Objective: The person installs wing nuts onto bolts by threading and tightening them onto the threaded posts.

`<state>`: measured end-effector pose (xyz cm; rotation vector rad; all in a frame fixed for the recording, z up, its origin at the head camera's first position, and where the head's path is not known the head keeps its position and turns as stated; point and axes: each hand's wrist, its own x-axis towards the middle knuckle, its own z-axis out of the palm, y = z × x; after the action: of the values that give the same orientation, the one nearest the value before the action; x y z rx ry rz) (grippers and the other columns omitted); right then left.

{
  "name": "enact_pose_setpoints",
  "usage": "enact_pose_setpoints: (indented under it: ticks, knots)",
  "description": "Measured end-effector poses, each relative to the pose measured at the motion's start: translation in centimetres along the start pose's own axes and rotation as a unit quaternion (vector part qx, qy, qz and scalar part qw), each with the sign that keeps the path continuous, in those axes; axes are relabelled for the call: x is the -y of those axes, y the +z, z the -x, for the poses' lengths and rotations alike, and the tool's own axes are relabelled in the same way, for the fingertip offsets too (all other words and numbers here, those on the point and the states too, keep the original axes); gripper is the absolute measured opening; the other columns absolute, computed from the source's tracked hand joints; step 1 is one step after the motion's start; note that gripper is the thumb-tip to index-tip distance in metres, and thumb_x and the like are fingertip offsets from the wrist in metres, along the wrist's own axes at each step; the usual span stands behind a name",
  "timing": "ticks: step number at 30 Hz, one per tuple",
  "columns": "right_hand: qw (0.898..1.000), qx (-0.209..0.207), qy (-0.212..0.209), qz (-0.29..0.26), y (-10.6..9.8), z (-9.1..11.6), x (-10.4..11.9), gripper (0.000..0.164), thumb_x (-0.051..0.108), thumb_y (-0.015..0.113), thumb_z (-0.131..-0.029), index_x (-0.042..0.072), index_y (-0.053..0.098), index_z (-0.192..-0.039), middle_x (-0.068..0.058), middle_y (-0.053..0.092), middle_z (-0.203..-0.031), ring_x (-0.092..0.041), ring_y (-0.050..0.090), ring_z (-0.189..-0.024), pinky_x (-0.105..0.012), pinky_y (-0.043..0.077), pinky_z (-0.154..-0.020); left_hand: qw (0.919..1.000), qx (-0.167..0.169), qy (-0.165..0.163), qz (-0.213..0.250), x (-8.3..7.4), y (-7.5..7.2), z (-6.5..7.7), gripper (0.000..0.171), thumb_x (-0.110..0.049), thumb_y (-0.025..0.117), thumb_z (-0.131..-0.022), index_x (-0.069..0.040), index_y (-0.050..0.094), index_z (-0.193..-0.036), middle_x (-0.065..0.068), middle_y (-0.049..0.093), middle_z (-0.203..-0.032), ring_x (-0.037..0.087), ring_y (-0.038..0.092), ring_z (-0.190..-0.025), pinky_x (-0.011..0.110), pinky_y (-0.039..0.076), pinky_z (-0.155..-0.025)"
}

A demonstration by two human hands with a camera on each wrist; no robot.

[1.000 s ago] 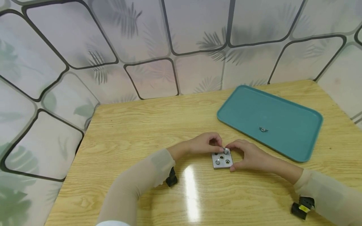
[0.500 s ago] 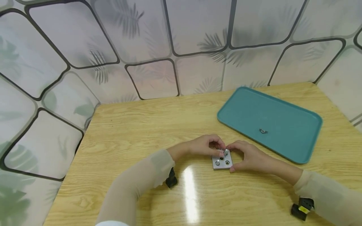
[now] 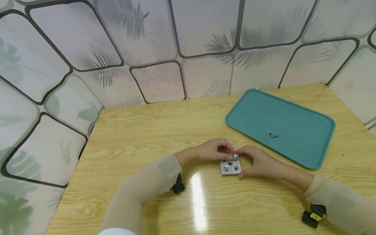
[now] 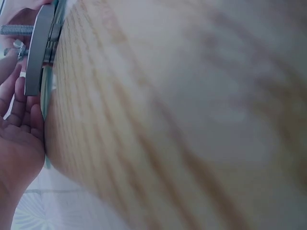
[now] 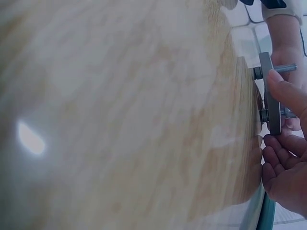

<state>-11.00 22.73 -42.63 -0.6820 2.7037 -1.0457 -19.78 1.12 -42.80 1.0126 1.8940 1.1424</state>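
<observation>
With our left hand [image 3: 212,151] we pinch the wing nut [image 4: 19,47] on the upright far bolt [image 4: 6,51]; our right hand's [image 3: 262,163] fingers grip the metal plate's [image 3: 231,170] right side.

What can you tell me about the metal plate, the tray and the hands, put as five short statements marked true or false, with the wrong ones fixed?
1. The left hand and right hand are both at the metal plate. True.
2. A loose wing nut lies on the teal tray. True.
3. The metal plate is on the teal tray. False: it is over the wooden table, apart from the tray.
4. Two bolts stick out of the plate. True.
5. A bolt stands in the plate's middle hole. False: that hole has none.
</observation>
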Motion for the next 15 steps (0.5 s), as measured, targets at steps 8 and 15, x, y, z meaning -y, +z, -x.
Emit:
enact_pose_setpoints:
  ticks: [8, 15]
  knots:
    - [1.0, 0.002, 0.007, 0.001, 0.14, -0.11, -0.04, 0.069, 0.039, 0.085, -0.065, 0.002, 0.06, -0.118, -0.011, 0.061, -0.116, -0.03, 0.055, -0.109, -0.047, 0.043, -0.09, 0.9996, -0.023, 0.002, 0.018, 0.06, -0.01, 0.04, 0.011, -0.01, 0.064, -0.091, -0.003, 0.061, -0.098, 0.002, 0.06, -0.092, 0.004, 0.053, -0.082, 0.017, 0.044, -0.075]
    - [1.0, 0.001, 0.002, 0.005, 0.08, -0.08, -0.06, 0.069, 0.039, 0.085, -0.065, 0.002, 0.06, -0.118, -0.011, 0.062, -0.116, -0.03, 0.055, -0.109, -0.047, 0.044, -0.09, 0.9997, -0.003, 0.009, 0.023, 0.13, -0.08, 0.04, 0.02, -0.011, 0.067, -0.089, -0.004, 0.063, -0.106, 0.004, 0.062, -0.102, 0.004, 0.055, -0.089, 0.018, 0.046, -0.082]
